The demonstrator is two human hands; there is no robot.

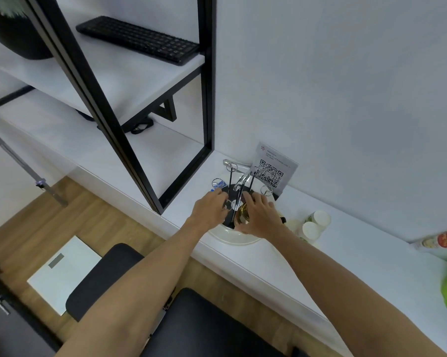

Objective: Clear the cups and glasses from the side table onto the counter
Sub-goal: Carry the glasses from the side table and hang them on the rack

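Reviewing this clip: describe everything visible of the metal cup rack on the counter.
The cup rack stands upright on the white counter, beside a QR-code sign. It looks like chromed wire: thin vertical rods ending in small loops, and a curved top handle, rising from a dark round base in a white dish. The left hand reaches among its rods; the right hand holds an amber glass against it.

Table (320, 264): white. Rack (239, 191) between hands: black base, chrome rods. Cups (316, 224) right of hands: white. Keyboard (140, 39): black.
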